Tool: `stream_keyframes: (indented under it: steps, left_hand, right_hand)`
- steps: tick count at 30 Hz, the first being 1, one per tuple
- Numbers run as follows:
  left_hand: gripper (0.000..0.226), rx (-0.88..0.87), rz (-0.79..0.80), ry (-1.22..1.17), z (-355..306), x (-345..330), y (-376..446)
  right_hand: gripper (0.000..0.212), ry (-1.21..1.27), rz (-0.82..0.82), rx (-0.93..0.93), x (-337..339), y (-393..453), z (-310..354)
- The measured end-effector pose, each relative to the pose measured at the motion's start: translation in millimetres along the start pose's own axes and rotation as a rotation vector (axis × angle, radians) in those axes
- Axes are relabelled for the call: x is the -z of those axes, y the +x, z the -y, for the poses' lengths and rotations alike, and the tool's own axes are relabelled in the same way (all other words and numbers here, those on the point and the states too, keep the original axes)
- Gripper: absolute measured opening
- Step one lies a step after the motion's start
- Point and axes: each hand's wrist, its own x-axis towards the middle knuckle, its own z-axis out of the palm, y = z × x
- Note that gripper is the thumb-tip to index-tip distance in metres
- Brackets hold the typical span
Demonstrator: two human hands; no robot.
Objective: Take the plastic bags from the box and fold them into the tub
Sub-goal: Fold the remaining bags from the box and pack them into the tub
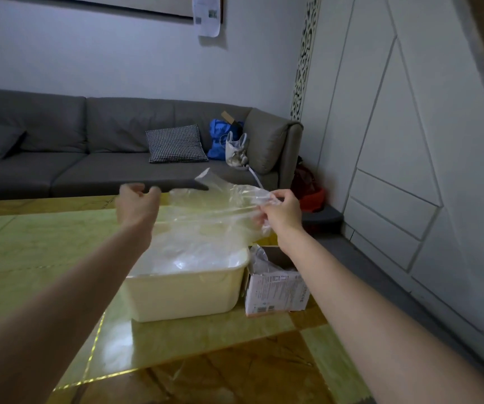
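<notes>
Both hands are up over the tub [187, 290]: I see my right hand [278, 212] pinching the clear bag [217, 208], which stretches leftward toward my left hand [137, 204], fingers loosely curled and holding nothing, nearest the bag's free end, with the box [275, 290] right of the tub.

A grey sofa [95, 153] with a checked cushion [176, 144] stands against a pale wall [89, 53]; white panelled cabinets [409, 141] stand right.

Dim indoor light; glare streaks the glossy table [60, 258] at lower centre, hands slightly motion-blurred, frame edges bowed.
</notes>
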Motion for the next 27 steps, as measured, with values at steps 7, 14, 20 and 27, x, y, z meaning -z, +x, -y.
stream_keyframes:
  steps: [7, 14, 20, 27]
  left_hand:
    - [0.116, -0.781, 0.746, 1.012, -9, -26, -36]
    - [0.047, -0.969, 0.557, 1.472, 21, -10, -6]
    - [0.039, -0.853, 0.395, 1.553, 39, 25, 30]
    - [0.046, -0.893, 0.823, 1.049, 35, -8, 6]
  right_hand:
    - [0.033, 0.045, 0.274, 0.132, -42, -8, -6]
    - [0.024, -0.223, 0.366, 0.129, -52, -9, -21]
    - [0.045, -0.712, 0.426, 0.122, -54, -3, -37]
    - [0.063, -1.169, 0.638, 0.35, -60, -6, -39]
